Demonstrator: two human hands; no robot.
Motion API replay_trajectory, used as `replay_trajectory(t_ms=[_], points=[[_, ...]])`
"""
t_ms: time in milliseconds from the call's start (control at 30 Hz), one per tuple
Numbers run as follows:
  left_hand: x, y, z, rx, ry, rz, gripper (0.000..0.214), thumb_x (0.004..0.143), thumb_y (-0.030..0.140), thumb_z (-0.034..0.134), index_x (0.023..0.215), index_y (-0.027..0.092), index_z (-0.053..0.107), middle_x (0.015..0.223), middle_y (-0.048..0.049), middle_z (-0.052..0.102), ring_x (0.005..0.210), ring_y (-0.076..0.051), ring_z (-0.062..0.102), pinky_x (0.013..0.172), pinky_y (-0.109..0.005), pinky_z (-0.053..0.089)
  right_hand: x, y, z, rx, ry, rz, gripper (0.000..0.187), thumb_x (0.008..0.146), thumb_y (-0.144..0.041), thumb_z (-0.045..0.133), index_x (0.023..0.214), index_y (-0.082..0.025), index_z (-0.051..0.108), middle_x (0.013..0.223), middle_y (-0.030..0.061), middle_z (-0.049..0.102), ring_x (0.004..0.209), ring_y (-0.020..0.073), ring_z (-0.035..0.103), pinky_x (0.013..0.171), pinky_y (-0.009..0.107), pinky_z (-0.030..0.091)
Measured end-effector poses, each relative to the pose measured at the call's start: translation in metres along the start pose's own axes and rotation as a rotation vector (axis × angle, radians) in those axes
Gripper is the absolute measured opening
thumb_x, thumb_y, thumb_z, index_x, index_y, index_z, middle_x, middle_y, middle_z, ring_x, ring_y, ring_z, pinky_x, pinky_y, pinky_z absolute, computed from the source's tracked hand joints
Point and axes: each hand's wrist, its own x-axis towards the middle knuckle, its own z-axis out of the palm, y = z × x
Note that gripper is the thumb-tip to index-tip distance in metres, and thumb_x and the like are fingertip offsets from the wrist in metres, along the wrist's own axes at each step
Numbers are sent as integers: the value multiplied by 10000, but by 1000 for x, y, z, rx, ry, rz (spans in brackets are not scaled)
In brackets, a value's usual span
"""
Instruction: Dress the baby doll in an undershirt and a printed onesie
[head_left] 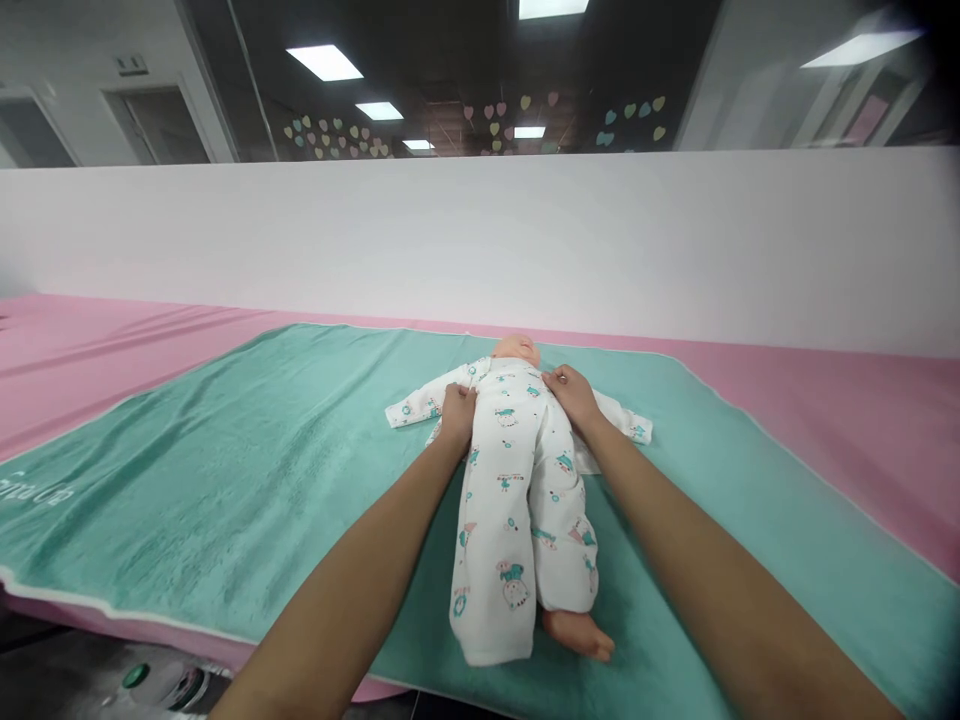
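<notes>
A baby doll [517, 347] lies on its back, head away from me, in a white printed top [421, 402] with sleeves spread to both sides. White printed pants [501, 500] cover its legs and reach high up its torso. My left hand [459, 412] pinches the waist of the pants at the left side. At the opposite side, my right hand [574, 392] is closed on the waist edge. One bare foot [577, 634] sticks out of the right pant leg; the other foot is hidden inside the left leg.
Beneath the doll, a teal blanket [247, 470] with a pale edge is spread over a pink cover [135, 335]. A white wall [465, 245] stands behind. Low at the left, below the table edge, is a clear bottle with a green cap [136, 676].
</notes>
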Motion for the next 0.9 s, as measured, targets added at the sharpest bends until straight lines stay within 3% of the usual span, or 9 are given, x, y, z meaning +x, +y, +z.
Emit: replay_trajectory(t_ms=[100, 233, 367, 567, 733, 900], points=[[4, -3, 0, 55, 25, 51, 173, 754, 188, 573, 686, 209, 415, 637, 37, 436, 653, -146, 420, 626, -252, 274, -3, 0, 6, -21, 84, 42, 283, 748, -467, 506, 655, -207, 442, 670, -17, 506, 669, 158, 449, 634, 274, 335], [0, -4, -8, 126, -53, 122, 115, 728, 133, 567, 722, 215, 487, 616, 35, 467, 649, -162, 422, 633, -258, 262, -16, 3, 8, -8, 105, 24, 257, 785, -465, 457, 734, -214, 466, 728, -12, 531, 715, 165, 478, 668, 278, 350], [-7, 1, -18, 195, -182, 172, 149, 640, 117, 649, 668, 203, 531, 616, 22, 518, 657, -168, 430, 636, -257, 281, -28, 6, -5, -37, -13, -22, 207, 808, -389, 411, 813, -215, 524, 796, 2, 579, 741, 166, 497, 677, 282, 359], [-14, 8, -24, 168, -334, 150, 129, 604, 131, 666, 612, 177, 546, 624, 0, 570, 669, -170, 484, 657, -264, 359, -33, 13, -35, -62, -363, -45, 130, 717, -320, 499, 688, -195, 477, 613, -41, 466, 569, 112, 371, 543, 247, 294], [-25, 15, -14, -83, -393, 86, 115, 598, 91, 643, 664, 162, 582, 649, -12, 607, 672, -171, 525, 640, -278, 412, -41, 18, -31, 201, -380, 21, 164, 673, -324, 535, 761, -198, 478, 667, -35, 501, 595, 114, 417, 558, 244, 341], [-37, 34, -6, -154, -277, -3, 127, 602, 28, 617, 645, 145, 590, 655, -29, 626, 677, -163, 509, 648, -287, 408, -41, 16, -19, 193, -336, 66, 234, 640, -335, 546, 825, -208, 484, 674, -26, 529, 633, 139, 466, 583, 257, 384]])
